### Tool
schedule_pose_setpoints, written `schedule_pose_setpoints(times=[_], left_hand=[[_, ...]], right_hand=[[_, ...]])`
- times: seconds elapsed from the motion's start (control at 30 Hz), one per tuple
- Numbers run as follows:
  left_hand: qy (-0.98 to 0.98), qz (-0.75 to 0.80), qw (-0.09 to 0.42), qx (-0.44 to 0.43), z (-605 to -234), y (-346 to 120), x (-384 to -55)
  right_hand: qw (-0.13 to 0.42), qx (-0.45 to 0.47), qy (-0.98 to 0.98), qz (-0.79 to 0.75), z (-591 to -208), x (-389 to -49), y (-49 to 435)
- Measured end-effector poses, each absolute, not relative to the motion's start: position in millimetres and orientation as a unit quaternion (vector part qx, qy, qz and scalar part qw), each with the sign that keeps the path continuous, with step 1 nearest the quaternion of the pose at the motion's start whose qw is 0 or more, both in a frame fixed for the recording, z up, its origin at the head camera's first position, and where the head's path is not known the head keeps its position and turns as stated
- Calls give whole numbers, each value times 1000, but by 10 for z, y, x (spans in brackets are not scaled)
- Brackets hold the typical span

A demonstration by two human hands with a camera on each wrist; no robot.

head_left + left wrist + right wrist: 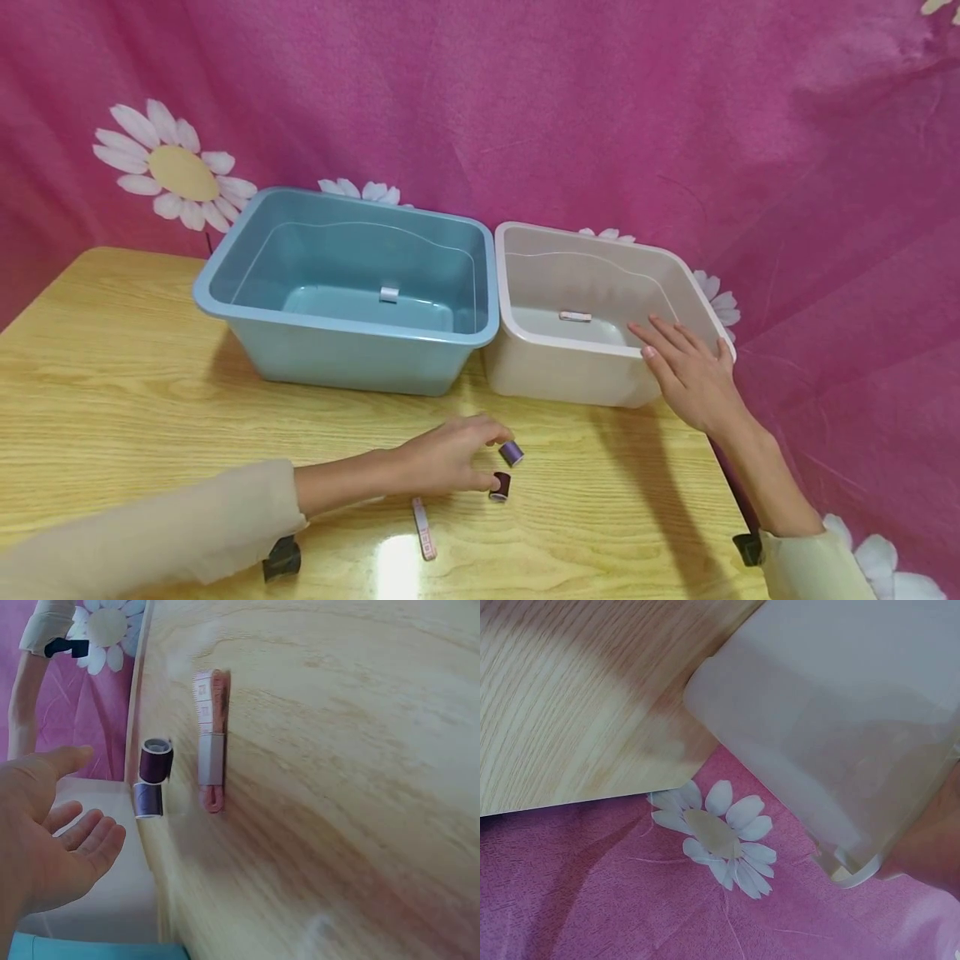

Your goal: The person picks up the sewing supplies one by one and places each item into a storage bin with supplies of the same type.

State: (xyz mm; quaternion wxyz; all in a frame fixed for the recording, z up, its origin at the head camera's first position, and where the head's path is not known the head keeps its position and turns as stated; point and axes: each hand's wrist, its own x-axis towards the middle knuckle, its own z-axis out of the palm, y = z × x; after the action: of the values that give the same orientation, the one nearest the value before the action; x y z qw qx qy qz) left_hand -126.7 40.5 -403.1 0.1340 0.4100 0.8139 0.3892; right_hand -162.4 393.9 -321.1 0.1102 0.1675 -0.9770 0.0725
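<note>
My left hand (450, 454) reaches over the table with thumb and fingers spread around two thread spools. One is a purple spool (512, 453) by the fingertips, the other a dark maroon spool (500, 487) by the thumb. In the left wrist view the palm (45, 847) holds nothing. A folded pink-and-white tape measure (423, 530) lies nearer the front, below the left wrist. My right hand (697, 379) is at the front right rim of the white bin (570, 371), fingers extended over its opening. In the right wrist view only part of that hand (930, 840) shows, at the rim.
A blue bin (352, 354) stands left of the white one, their rims side by side. Inside it lies a small white spool (389, 294). The white bin has a folded tape measure (575, 317) on its floor. A pink flowered cloth (600, 108) hangs behind the wooden table (112, 383).
</note>
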Motion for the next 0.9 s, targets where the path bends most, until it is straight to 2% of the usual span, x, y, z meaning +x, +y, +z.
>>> schedule_pose_setpoints(times=[0.17,0.9], left_hand=[[808,388,153,416,-4098,452,-1255],[832,338,136,419,-4231,523,-1284]], right_hand=[[108,163,-978,72,-3212,-1604,3948],[122,173,-974,76,-3234,-1640,3958]])
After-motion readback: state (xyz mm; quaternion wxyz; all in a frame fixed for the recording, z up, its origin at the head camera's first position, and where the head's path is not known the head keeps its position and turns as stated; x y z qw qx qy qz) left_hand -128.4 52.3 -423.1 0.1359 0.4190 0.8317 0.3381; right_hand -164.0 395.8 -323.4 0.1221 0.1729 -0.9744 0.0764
